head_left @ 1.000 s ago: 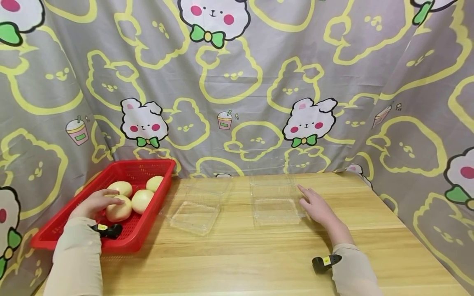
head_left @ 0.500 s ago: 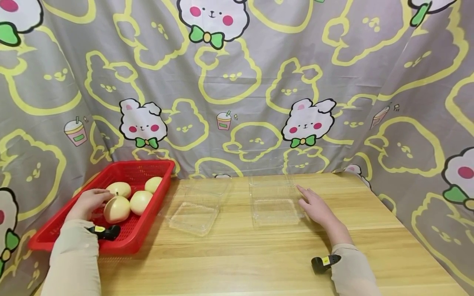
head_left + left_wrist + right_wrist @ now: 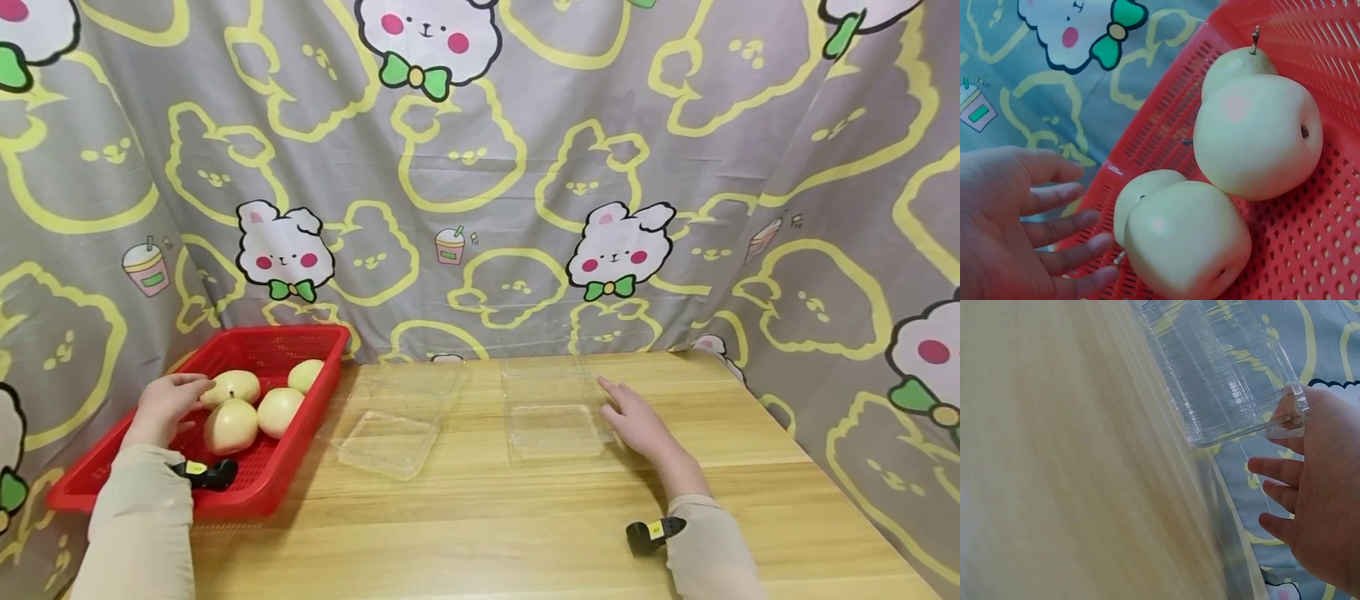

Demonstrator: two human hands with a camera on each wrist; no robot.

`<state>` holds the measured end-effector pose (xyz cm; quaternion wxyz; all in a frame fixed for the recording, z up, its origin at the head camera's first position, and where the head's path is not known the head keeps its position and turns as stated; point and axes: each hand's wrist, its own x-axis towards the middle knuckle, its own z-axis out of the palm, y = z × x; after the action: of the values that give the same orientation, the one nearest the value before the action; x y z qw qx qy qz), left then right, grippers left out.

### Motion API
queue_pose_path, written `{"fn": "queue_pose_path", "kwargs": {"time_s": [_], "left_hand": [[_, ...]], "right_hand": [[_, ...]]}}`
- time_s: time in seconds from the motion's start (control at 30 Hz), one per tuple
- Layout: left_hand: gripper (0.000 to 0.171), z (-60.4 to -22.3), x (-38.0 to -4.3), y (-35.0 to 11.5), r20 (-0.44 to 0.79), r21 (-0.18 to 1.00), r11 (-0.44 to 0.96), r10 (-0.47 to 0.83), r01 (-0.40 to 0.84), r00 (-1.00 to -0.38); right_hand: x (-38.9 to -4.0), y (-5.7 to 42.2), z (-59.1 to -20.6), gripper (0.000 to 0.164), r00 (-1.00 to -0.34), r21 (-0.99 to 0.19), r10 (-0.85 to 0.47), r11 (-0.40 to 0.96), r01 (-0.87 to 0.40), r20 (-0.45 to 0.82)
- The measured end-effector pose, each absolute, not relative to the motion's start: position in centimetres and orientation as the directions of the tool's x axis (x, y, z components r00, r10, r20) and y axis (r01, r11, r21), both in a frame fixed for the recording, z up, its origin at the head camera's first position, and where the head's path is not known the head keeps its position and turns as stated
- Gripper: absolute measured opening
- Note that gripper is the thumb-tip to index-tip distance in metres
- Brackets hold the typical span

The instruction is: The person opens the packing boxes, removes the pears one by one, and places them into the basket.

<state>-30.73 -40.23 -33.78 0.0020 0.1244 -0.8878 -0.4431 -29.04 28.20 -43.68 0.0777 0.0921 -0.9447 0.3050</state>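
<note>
My left hand (image 3: pixel 161 412) hovers over the left part of the red basket (image 3: pixel 243 502), beside several pale yellow pears. Its fingers are spread and hold nothing in the left wrist view, with the fingertips close to the nearer pear (image 3: pixel 1188 240). The front pear (image 3: pixel 231 427) sits stem up, to the right of that hand. My right hand (image 3: pixel 637 421) is at the right side of a clear plastic container (image 3: pixel 557 450), its fingers fairly straight. In the right wrist view, one finger shows through the corner of the container (image 3: pixel 1229 381).
A second clear container (image 3: pixel 386 450) stands between the basket and the right container, turned at an angle with its lid raised. Both are on a wooden table (image 3: pixel 450 533). A patterned curtain (image 3: pixel 465 200) closes off the back and sides.
My left hand has lifted its fingers off the front pear and drawn back to the left, exposing the pear's stem. The right hand stays at the container.
</note>
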Motion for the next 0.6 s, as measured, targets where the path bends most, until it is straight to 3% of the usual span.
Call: {"fn": "queue_pose_path", "kwargs": {"time_s": [0.3, 0.6], "left_hand": [[0.066, -32.2, -30.7, -38.4, -0.003, 0.719, 0.671, -0.260, -0.183, -0.966], [0.065, -30.0, -30.7, -35.3, 0.069, 0.715, 0.695, -0.184, -0.080, -0.980]], "right_hand": [[-29.3, 28.0, -44.1, 0.055, -0.967, -0.564, -0.135, 0.791, -0.237, 0.217], [-29.2, 28.2, -43.8, 0.055, -0.972, -0.577, -0.125, 0.787, -0.219, 0.199]]}}
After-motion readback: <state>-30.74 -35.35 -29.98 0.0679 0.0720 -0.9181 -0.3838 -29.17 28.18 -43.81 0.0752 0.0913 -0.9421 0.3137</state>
